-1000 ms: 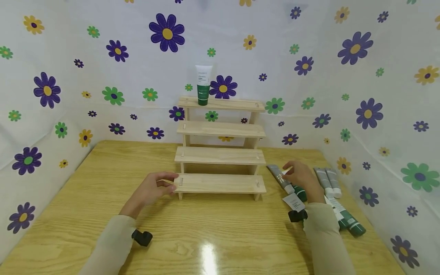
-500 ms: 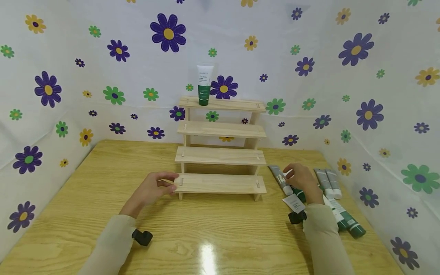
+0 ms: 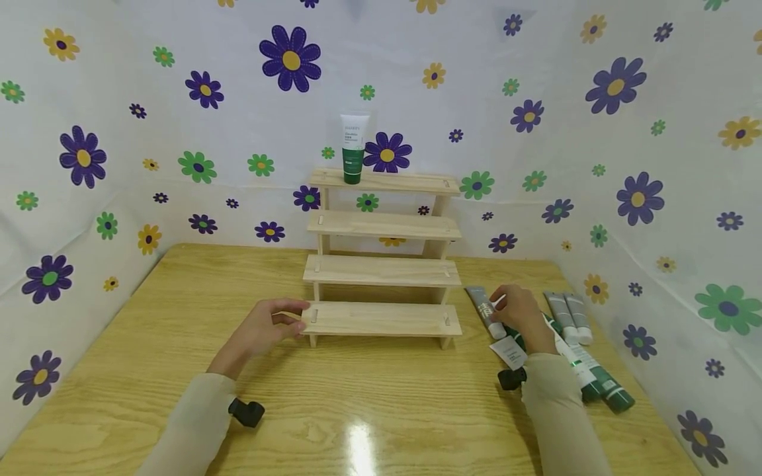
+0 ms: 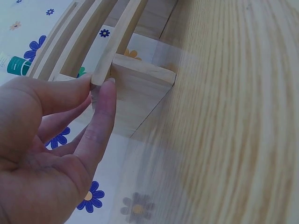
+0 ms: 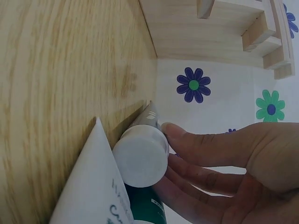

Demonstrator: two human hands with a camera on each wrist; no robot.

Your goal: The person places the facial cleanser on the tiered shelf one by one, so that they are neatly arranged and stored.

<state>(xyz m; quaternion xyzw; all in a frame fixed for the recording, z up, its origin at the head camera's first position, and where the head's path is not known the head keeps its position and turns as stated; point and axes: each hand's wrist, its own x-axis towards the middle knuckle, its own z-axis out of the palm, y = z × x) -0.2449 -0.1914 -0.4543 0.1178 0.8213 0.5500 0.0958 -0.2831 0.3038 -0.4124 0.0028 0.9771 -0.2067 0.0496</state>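
My left hand [image 3: 262, 324] pinches the left end of the lowest board of a stepped wooden shelf [image 3: 383, 318]; thumb and finger meet at the board's corner [image 4: 100, 77] in the left wrist view. On the right, my right hand [image 3: 520, 314] reaches over a heap of squeeze tubes. Its thumb rests beside a grey tube [image 3: 483, 314] with a white cap [image 5: 140, 161], while the fingers bend near a green cap [image 5: 145, 200]. A sliver of white shows between the fingertips; I cannot tell whether they grip it. A white tube end [image 3: 508, 352] lies in front.
An upright white-and-green tube [image 3: 352, 149] stands on the top board, left of its middle. Farther right, two grey tubes [image 3: 562, 314] lie side by side, and white-and-green tubes [image 3: 613, 390] lie near the wrist. A flowered cloth [image 3: 238, 119] encloses the table [image 3: 238, 277].
The grey tube has turned slightly, bringing its lettering into view. My right hand has shifted a little, and a white-and-green tube beside its wrist has moved. The left hand has stayed put.
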